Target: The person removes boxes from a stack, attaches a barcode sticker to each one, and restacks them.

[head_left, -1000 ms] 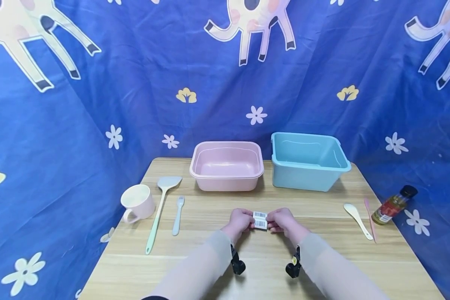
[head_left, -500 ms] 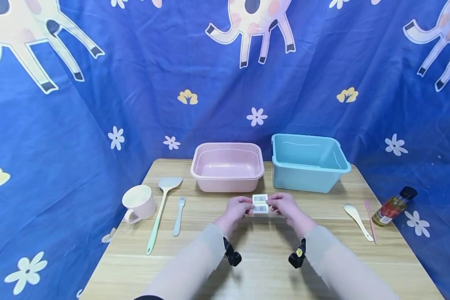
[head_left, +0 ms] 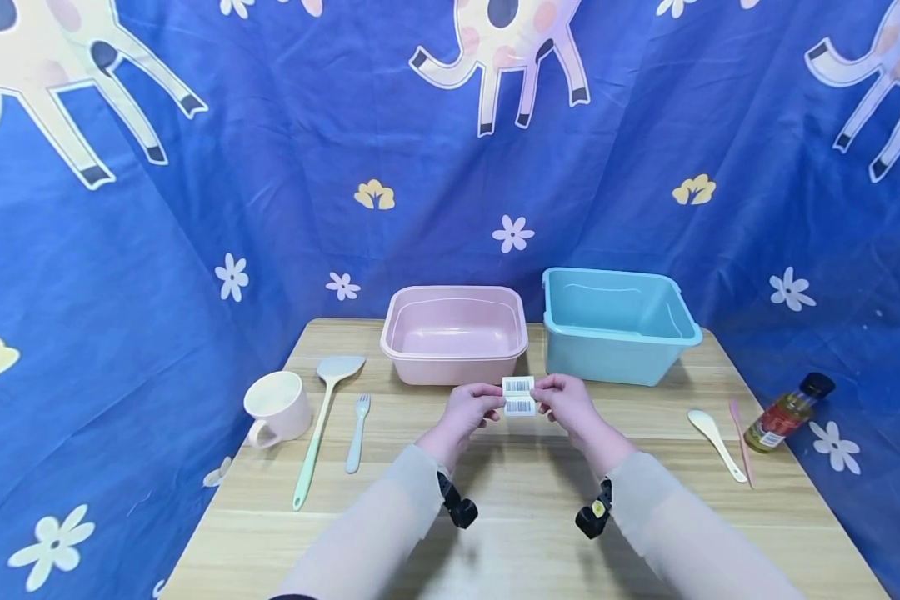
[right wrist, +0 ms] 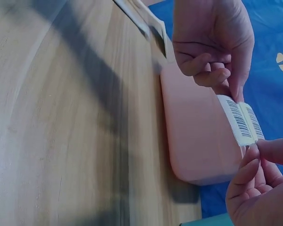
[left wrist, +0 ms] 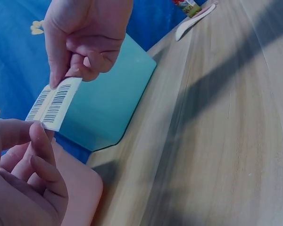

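A small white label piece (head_left: 519,397) with two printed barcodes is held up above the table, in front of the two bins. My left hand (head_left: 465,417) pinches its left edge between thumb and fingertips. At the opposite edge, my right hand (head_left: 567,406) pinches it the same way. In the left wrist view the barcode label (left wrist: 53,103) is stretched between both hands, with a fold or seam line running between the two barcodes. The right wrist view shows the barcode label (right wrist: 240,121) overlapping the pink bin behind it.
Behind the hands stand a pink bin (head_left: 453,371) and a blue bin (head_left: 607,358). To the left lie a white mug (head_left: 279,406), a spatula (head_left: 318,425) and a fork (head_left: 357,433). On the right are a white spoon (head_left: 716,444), a pink utensil (head_left: 740,442) and a bottle (head_left: 786,414).
Both hands have raised the barcode label off the table area and moved it forward, toward the bins. The label now faces the head camera more fully. Everything else stays in place.
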Demonstrator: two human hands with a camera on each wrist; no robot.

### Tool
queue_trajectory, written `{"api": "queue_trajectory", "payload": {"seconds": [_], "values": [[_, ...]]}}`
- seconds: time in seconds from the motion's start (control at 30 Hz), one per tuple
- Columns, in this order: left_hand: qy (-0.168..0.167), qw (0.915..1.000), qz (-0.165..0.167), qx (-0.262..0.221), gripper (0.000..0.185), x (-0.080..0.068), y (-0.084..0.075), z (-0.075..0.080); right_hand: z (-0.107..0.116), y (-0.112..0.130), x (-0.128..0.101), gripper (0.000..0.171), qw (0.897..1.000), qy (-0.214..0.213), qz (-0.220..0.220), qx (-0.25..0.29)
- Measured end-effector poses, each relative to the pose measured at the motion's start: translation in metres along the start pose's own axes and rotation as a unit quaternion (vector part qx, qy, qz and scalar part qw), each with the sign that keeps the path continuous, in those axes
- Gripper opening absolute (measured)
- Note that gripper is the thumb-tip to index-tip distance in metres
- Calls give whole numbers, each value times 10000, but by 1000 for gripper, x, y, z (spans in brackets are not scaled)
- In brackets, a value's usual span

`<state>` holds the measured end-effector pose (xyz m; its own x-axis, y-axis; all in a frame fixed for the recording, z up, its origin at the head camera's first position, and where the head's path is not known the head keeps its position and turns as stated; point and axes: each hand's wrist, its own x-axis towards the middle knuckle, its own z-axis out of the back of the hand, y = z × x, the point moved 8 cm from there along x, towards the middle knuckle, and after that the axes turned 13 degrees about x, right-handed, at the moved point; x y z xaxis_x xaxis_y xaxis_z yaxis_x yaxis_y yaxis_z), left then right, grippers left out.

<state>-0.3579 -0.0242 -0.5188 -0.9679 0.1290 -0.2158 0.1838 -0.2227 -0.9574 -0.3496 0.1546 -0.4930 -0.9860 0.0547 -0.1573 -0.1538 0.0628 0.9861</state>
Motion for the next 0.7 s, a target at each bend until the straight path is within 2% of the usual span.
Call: {"api": "queue_trajectory", "payload": {"seconds": [0.1, 0.17, 0.23, 0.33, 0.4, 0.43, 0.47, 0.53, 0.7], "values": [[-21, 10000, 0, -10, 18, -1, 0, 0, -2, 12, -5, 19, 9961, -196, 633, -580], [-58, 10000, -6, -27, 18, -1, -1, 1, -6, 26, -12, 22, 9833, -287, 1331, -1212], [-103, 9999, -23, -41, 18, -3, -3, 1, -16, 40, -20, 22, 9565, -264, 2123, -1984], [-142, 9999, -81, -14, 18, -5, -7, 0, -33, 51, -32, 17, 9033, -25, 3112, -2953], [-140, 9998, -159, 24, 18, -6, -11, -1, -42, 52, -37, 16, 8702, 122, 3548, -3417], [-134, 9997, -197, 42, 18, -7, -12, -2, -45, 51, -39, 16, 8578, 166, 3708, -3556], [-131, 9996, -229, 60, 19, -7, -14, -3, -47, 50, -41, 17, 8501, 203, 3798, -3642], [-120, 9996, -258, 43, 19, -8, -15, -4, -49, 49, -43, 18, 8420, 247, 3910, -3710], [-43, 9995, -291, -95, 21, -8, -17, -5, -50, 47, -45, 18, 8414, 304, 3905, -3724]]}}
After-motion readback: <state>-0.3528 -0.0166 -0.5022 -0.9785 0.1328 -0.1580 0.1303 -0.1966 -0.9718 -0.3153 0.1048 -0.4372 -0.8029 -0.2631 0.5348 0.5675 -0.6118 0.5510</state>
